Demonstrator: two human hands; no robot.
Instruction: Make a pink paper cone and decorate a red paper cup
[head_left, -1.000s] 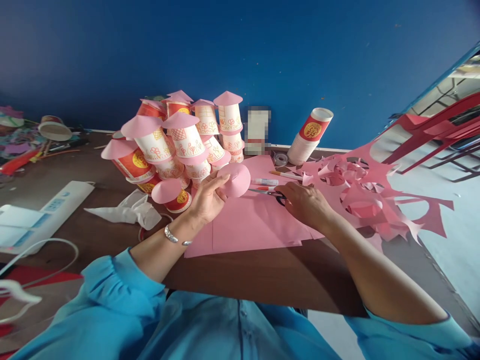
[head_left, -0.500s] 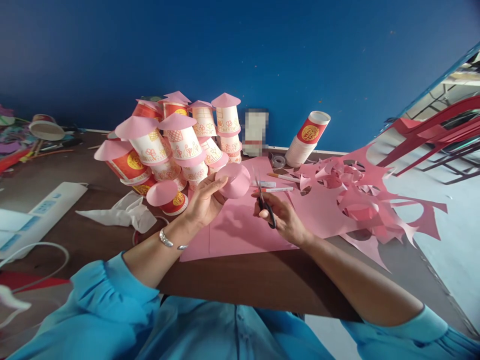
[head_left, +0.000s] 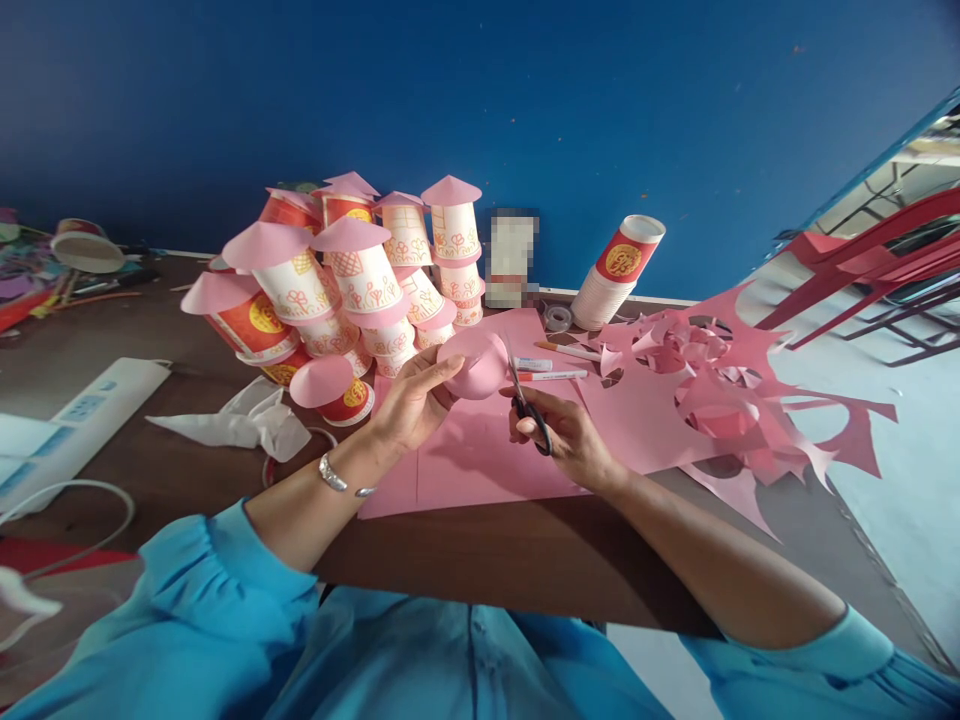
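Both hands are occupied: the left hand [head_left: 412, 400] pinches a pink paper round [head_left: 480, 370] at its left edge, thumb on the upper face, and the right hand [head_left: 566, 440] grips black-handled scissors [head_left: 535, 428], fingers wrapped about the handles. The round lies between the two hands, raised over pink paper sheets [head_left: 487, 460] on the counter [head_left: 465, 550]; it appears slightly coned rather than flat. From the left hand it lies to the right; from the right hand, left and a little far. The left hand is the nearer, being in contact; the right hand is reckoned to reach it by way of the blades alone. The long axis of the scissors runs from the handles, near and right, to the tips, far and slightly left, so that the blades stand roughly along the round's right edge instead of pointing at its middle. Whether blade and paper touch cannot be determined from this angle. Just beyond the blades, to the right, lie an orange-and-white marker [head_left: 553, 376] and a white tube [head_left: 534, 364]. Capped paper cups [head_left: 375, 290] stand grouped to the far left of the round, and pink offcuts [head_left: 720, 410] are heaped well to the right.
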